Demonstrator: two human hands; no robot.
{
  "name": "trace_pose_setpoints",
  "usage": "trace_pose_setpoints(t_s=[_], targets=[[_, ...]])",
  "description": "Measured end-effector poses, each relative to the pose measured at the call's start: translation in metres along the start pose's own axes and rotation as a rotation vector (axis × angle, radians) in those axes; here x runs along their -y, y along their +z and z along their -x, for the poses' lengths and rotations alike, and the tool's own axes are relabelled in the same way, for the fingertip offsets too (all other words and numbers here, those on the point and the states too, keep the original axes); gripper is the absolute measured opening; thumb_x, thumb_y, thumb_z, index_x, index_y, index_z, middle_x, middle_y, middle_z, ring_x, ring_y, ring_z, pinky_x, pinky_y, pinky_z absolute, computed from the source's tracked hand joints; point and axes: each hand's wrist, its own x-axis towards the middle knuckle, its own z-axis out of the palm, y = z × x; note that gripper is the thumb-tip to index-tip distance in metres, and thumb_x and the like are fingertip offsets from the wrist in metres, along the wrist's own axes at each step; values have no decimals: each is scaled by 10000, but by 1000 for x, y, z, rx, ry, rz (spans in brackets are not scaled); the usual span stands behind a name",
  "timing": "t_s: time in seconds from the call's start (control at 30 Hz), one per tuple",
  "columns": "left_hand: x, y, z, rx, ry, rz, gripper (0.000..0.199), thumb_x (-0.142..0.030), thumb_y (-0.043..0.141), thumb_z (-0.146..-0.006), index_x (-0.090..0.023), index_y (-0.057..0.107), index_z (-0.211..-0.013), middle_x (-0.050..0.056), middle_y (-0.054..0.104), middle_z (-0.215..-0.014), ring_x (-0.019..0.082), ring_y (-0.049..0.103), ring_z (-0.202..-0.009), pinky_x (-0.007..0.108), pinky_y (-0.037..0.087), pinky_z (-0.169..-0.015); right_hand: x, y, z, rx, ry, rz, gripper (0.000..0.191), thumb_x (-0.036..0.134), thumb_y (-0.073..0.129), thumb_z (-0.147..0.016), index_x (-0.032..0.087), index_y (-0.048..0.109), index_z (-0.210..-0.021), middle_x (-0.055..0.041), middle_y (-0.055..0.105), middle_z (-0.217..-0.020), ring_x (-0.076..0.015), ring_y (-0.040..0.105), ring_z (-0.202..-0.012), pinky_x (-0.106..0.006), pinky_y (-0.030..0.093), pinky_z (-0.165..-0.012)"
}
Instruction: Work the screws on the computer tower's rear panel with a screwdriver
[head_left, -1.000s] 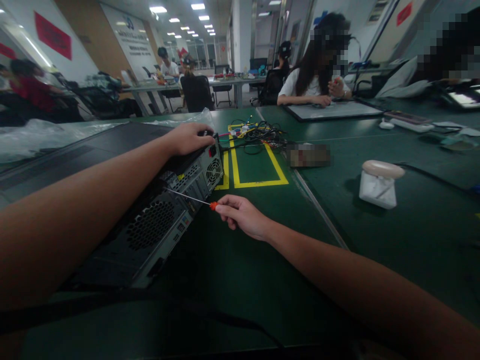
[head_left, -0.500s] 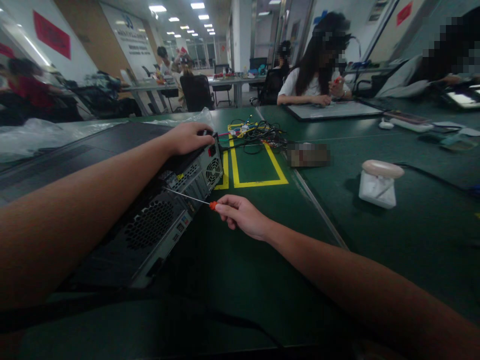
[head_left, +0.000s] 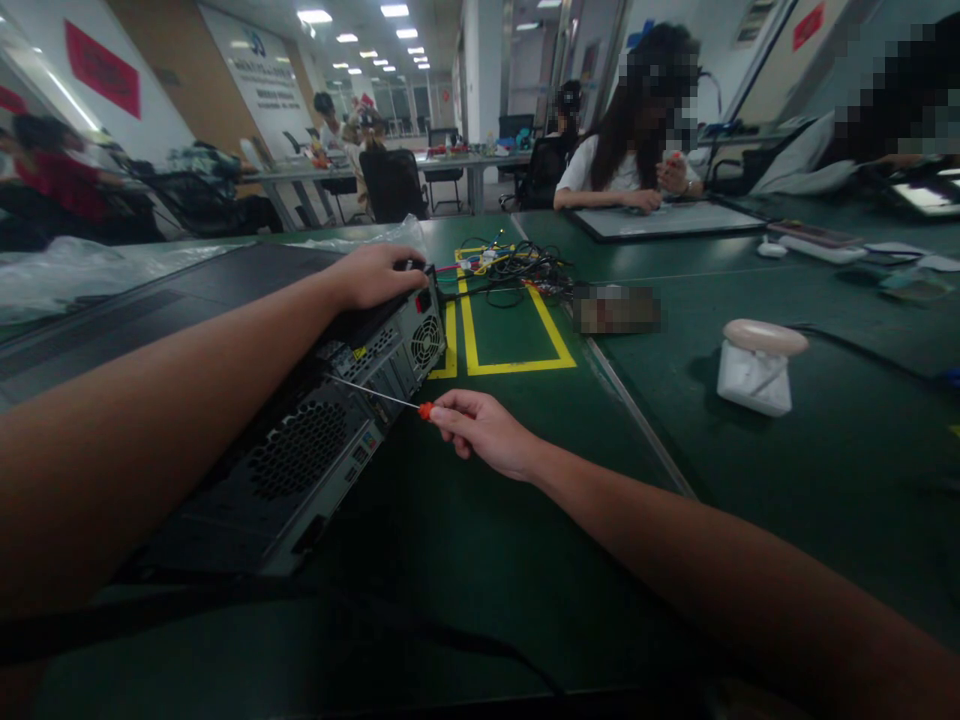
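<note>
A black computer case (head_left: 225,290) lies on its side at the left, its grey rear panel (head_left: 375,375) facing right. At the far rear corner, my left hand (head_left: 379,277) grips the case from above, its thumb along the top edge. My right hand (head_left: 480,430) is closed around the orange-red handle of a screwdriver (head_left: 426,410), which is mostly hidden in the fingers. The thin shaft points left, and its tip meets the rear panel above the round honeycomb vent. Whether the tip sits in a screw is too small to tell.
On the green table (head_left: 525,580), bundled cables (head_left: 529,265) lie beyond yellow tape (head_left: 517,366). A blurred box (head_left: 616,310) and a white earbud case (head_left: 754,380) are at the right. Clear plastic wrap (head_left: 67,270) lies behind the case. A person (head_left: 626,150) sits across the table.
</note>
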Motion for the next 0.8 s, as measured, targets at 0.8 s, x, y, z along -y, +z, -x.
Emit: trace_pose_setpoints(t_s=[0.8], targets=[[-5, -2, 2, 10, -23, -5, 758, -619, 497, -905, -215, 713, -1508, 128, 718, -1489, 382, 647, -1367, 466, 471, -1186, 6, 3, 3, 31, 38, 6, 368, 509, 761, -1005, 170, 704, -870, 60, 557, -640, -73, 441, -539, -204, 323, -489]])
